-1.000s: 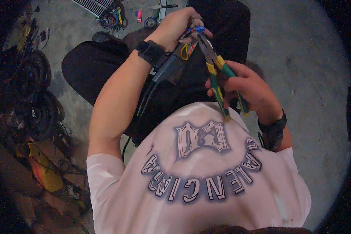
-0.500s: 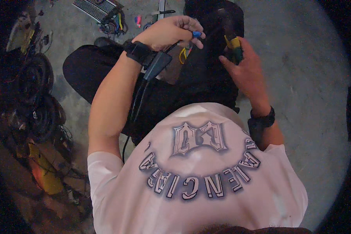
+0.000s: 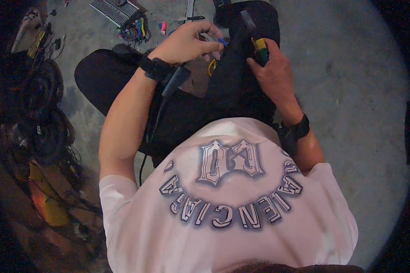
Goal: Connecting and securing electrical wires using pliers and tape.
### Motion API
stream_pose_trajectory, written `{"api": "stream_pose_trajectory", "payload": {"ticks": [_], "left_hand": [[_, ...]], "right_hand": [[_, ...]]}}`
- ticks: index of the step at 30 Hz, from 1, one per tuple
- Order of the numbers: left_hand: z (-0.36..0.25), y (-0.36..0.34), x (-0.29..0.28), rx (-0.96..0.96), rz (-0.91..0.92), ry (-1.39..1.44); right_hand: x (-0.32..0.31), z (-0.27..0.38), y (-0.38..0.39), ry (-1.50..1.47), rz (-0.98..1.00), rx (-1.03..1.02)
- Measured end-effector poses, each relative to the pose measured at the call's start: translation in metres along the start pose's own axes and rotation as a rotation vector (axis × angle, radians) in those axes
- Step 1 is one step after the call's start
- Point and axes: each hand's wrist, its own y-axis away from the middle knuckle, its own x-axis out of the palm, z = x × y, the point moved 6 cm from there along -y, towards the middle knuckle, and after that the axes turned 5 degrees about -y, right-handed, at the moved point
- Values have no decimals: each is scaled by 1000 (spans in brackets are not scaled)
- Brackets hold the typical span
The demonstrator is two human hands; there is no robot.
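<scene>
- Blue, small and apparently plastic piece (image 3: 222, 42): located at the fingertips of the left hand (image 3: 191, 44), over the lap. It appears pinched between thumb and finger; exact shape and long axis too small to determine.
- Green-and-yellow-handled tool with a grey metal head (image 3: 260, 47): grasped by the right hand (image 3: 274, 70), fingers wrapped around the handle. Whether its jaws are parted cannot be told; the head is blurred.
- Governing relation, as judged: the blue piece lies left of the tool, near but apart. The left hand is the nearer, being in contact; the right hand stands farther right and closer to the torso.
- Tool alignment: long axis runs from the right hand away from the body, slanting leftward. The metal head reaches farther from the torso than the blue piece, which sits about level with the yellow part of the handle. The axis points past the piece, not at it. Height difference cannot be told.
- Thin yellow wire loop (image 3: 212, 67): just below the left fingers, on the torso side of the blue piece. Attachment between the two cannot be confirmed.
- Black elongated block (image 3: 175, 83): just beside the left wrist, on its torso side, long axis slanting down and leftward toward the body.
- Black fabric trousers (image 3: 248, 91): beneath both hands.
</scene>
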Motion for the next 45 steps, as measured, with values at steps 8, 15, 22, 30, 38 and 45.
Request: {"api": "stream_pose_trajectory", "payload": {"ticks": [8,15,22,30,38,45], "left_hand": [[-23,-31,-13,-73,-64,-63],[-31,-47,-9,141,-18,-44],[-40,-66,-21,125,-35,-150],[-37,-59,-17,-64,-61,-32],[-42,-51,-20,-98,-71,-57],[-40,-45,-20,-119,-119,-35]], "right_hand": [[-11,-14,-39,-53,31,-38],[-18,-25,-43,-112,72,-6],[-24,-23,-55,-171,40,-76],[-50,-7,-24,-330,113,-79],[-43,-5,12,-622,632,120],[-22,-16,26,-812,662,301]]}}
